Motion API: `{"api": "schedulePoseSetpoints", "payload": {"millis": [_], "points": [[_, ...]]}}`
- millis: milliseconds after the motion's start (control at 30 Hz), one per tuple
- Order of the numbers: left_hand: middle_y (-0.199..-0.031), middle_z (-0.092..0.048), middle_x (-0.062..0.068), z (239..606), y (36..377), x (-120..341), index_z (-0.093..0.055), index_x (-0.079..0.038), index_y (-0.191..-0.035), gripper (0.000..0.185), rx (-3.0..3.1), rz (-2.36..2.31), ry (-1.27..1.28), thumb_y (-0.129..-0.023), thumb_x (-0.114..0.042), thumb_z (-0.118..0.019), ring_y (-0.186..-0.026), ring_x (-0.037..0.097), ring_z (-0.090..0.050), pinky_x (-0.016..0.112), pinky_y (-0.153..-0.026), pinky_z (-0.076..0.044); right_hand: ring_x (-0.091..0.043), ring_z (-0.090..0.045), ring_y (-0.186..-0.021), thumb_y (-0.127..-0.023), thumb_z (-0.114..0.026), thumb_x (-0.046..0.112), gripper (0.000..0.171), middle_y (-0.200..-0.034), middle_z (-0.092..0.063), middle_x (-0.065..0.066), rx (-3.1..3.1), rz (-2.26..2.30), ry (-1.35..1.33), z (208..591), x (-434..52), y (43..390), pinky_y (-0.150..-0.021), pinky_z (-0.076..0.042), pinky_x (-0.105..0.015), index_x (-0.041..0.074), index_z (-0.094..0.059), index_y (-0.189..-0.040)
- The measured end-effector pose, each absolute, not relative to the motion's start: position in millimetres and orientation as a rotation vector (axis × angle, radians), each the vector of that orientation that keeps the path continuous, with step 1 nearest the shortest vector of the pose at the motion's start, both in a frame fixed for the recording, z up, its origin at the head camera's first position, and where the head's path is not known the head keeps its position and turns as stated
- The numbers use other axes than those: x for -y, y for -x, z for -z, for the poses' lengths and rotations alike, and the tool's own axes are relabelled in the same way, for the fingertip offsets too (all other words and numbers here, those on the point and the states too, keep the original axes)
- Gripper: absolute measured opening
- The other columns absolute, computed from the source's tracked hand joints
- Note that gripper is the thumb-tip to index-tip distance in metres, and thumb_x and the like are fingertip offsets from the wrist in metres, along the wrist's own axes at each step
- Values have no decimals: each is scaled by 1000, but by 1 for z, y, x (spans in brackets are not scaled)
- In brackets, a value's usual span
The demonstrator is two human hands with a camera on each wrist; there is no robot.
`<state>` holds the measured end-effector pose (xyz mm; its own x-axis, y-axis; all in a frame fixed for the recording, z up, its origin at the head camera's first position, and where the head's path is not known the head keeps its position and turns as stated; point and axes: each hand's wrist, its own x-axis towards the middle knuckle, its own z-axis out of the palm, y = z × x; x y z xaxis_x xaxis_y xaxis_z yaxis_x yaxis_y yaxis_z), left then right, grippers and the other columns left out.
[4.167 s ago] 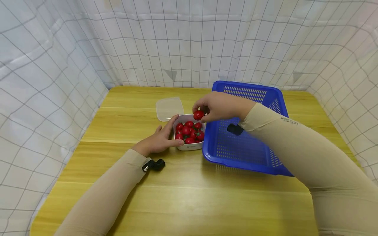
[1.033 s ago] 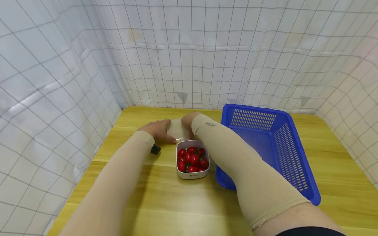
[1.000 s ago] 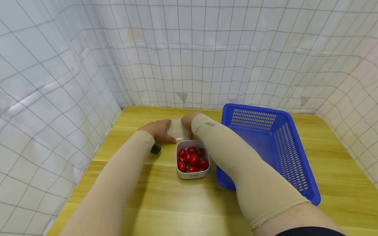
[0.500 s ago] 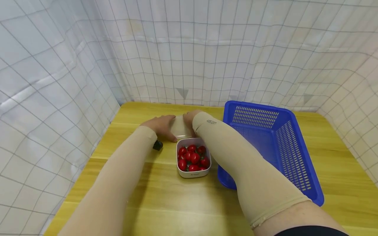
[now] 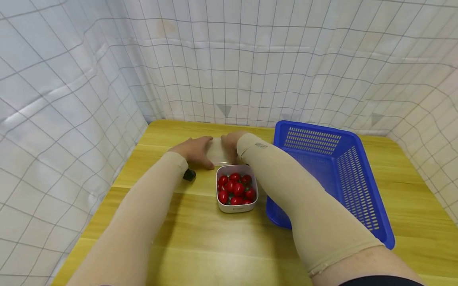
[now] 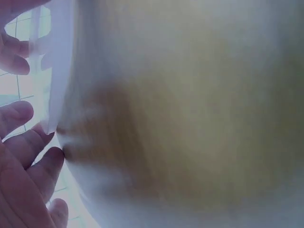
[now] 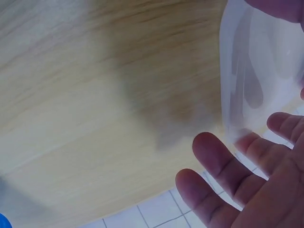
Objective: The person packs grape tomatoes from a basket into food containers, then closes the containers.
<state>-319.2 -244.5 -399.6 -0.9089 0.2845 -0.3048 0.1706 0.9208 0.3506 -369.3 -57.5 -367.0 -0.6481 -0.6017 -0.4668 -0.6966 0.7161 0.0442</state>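
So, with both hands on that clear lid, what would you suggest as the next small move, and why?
Probably lift the lid and bring it toward the person, over the white box. The left hand and right hand hold it by its side edges just behind the box, which stands uncovered and full of cherry tomatoes.

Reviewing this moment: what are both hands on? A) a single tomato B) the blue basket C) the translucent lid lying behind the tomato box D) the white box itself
C: the left hand and the right hand both hold the translucent lid just behind the white box of tomatoes; the blue basket stands untouched.
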Motion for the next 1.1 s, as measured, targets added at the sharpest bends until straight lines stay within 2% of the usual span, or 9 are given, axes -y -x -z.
{"api": "schedulePoseSetpoints", "payload": {"millis": [167, 233, 333, 533, 600, 767, 833, 933, 1100], "points": [[-163, -44, 14, 393, 317, 249, -23, -13, -167, 118, -2725, -579, -328, -75, -44, -90, -145, 35, -47, 55, -125, -34, -21, -59, -100, -70, -92, 26, 79, -118, -64, -7, -2520, -222, 999, 365, 56, 377, -85, -55, -33, 9, -52, -136], [-163, -43, 15, 389, 317, 251, -21, -13, -168, 119, -2733, -629, -344, -75, -42, -90, -142, 33, -50, 51, -122, -40, -22, -59, -105, -70, -92, 27, 84, -125, -62, -10, -2540, -185, 997, 359, 54, 378, -90, -55, -34, 8, -51, -141], [-165, -39, 16, 381, 316, 252, -20, -10, -168, 118, -2756, -688, -399, -77, -39, -90, -143, 33, -49, 51, -122, -40, -26, -58, -116, -71, -92, 30, 91, -139, -54, -13, -2573, -148, 1013, 340, 45, 375, -101, -54, -40, 7, -48, -148], [-159, -47, 17, 361, 306, 254, -23, -10, -166, 115, -2803, -797, -461, -77, -35, -92, -134, 35, -56, 55, -112, -48, -35, -50, -136, -74, -91, 37, 98, -160, -41, -15, -2595, -19, 1103, 308, 24, 364, -113, -49, -47, 7, -45, -156], [-161, -45, 16, 354, 301, 254, -25, -10, -165, 114, -2817, -822, -489, -77, -34, -92, -133, 36, -57, 55, -110, -50, -37, -45, -142, -75, -91, 38, 103, -165, -35, -15, -2599, 40, 1126, 301, 17, 361, -116, -46, -49, 8, -41, -160], [-175, -21, 16, 339, 289, 252, -24, -8, -167, 115, -2861, -791, -571, -78, -38, -91, -144, 39, -51, 57, -119, -43, -39, -38, -148, -76, -92, 43, 109, -169, -30, -15, -2593, 170, 1180, 290, -2, 353, -121, -41, -52, 7, -36, -163], [-176, -17, 16, 334, 285, 250, -24, -7, -167, 115, -2864, -773, -594, -78, -39, -91, -146, 40, -49, 57, -120, -41, -38, -36, -151, -77, -92, 45, 110, -170, -29, -14, -2585, 222, 1179, 287, -10, 349, -123, -39, -53, 7, -36, -163], [-176, -17, 15, 328, 278, 246, -25, -6, -167, 115, -2862, -760, -624, -79, -41, -90, -145, 39, -51, 57, -119, -43, -36, -33, -155, -77, -92, 46, 111, -171, -27, -13, -2576, 293, 1174, 282, -20, 343, -124, -37, -53, 7, -36, -163], [-175, -19, 14, 318, 265, 241, -26, -6, -167, 114, -2857, -763, -661, -79, -42, -90, -145, 38, -51, 56, -119, -43, -35, -46, -147, -77, -93, 47, 112, -171, -26, -11, -2552, 412, 1170, 277, -34, 331, -120, -43, -50, 8, -35, -164]]}}
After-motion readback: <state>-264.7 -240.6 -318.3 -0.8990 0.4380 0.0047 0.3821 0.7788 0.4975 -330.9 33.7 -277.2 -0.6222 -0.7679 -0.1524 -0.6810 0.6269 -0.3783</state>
